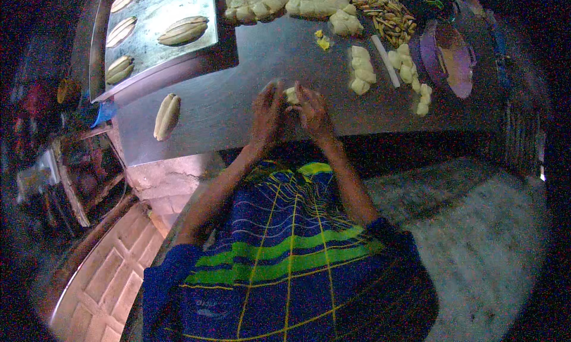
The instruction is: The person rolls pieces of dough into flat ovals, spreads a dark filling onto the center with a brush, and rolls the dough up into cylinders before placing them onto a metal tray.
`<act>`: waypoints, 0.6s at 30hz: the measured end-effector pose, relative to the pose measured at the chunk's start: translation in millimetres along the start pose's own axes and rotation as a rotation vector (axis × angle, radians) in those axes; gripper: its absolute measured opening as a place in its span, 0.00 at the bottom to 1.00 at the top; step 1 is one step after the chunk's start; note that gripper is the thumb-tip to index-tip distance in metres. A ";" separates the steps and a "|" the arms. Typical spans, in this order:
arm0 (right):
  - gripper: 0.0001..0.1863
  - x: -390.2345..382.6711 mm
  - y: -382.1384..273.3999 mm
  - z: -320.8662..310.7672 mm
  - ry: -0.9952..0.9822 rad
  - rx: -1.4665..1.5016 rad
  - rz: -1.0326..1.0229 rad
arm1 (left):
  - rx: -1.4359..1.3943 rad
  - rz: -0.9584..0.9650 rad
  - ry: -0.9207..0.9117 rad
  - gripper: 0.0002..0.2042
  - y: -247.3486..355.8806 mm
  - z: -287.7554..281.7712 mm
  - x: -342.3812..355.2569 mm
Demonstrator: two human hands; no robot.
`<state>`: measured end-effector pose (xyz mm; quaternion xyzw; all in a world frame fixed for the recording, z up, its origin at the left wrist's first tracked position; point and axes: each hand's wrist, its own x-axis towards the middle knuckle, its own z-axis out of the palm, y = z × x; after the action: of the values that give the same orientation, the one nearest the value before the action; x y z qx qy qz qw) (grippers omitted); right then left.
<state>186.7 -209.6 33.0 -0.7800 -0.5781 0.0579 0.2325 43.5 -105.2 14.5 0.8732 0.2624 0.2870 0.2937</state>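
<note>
Close to the front edge of the metal table, a small pale piece of dough sits between my two hands. My left hand presses it from the left, its fingers bent and a little blurred. From the right, my right hand closes on the same piece, covering part of it. Off to the left lies one long shaped dough piece with grooves along its length. Several similar pieces rest on a metal tray at the back left.
Divided slabs of dough lie at the back, beside a pile of thin brownish-yellow strips. To the right are dough lumps, a white stick and a purple container. A yellow smear marks the metal table.
</note>
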 end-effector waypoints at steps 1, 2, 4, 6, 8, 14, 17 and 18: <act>0.34 2.0 -6.5 -1.3 -0.002 -0.027 0.002 | 0.055 0.009 -0.054 0.33 3.6 -3.4 -1.4; 0.35 1.9 -17.1 -6.6 0.038 -0.005 0.018 | 0.111 0.018 -0.107 0.34 7.6 -7.5 -4.2; 0.36 -4.8 -24.3 -9.9 0.038 -0.047 0.010 | 0.238 0.041 -0.214 0.35 12.3 -10.4 -7.3; 0.34 -12.6 -23.4 -7.7 -0.042 -0.174 -0.039 | 0.383 0.071 -0.321 0.36 14.4 -7.9 -9.5; 0.33 -10.1 -25.7 -5.0 -0.053 -0.290 0.012 | 0.388 0.076 -0.302 0.36 10.1 -17.6 -7.9; 0.33 -10.2 -39.6 -11.6 -0.075 -0.315 0.144 | 0.426 0.066 -0.206 0.40 -3.0 -23.6 -12.9; 0.35 -8.3 -40.8 -12.8 -0.103 -0.242 0.030 | 0.355 0.048 -0.235 0.41 0.1 -23.1 -12.9; 0.36 -6.0 -41.1 -13.7 -0.124 -0.218 -0.032 | 0.321 0.079 -0.234 0.41 -2.5 -24.3 -10.1</act>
<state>153.7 -210.1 61.8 -0.7863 -0.6065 0.0391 0.1111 19.8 -101.0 25.4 0.9458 0.2344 0.1493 0.1680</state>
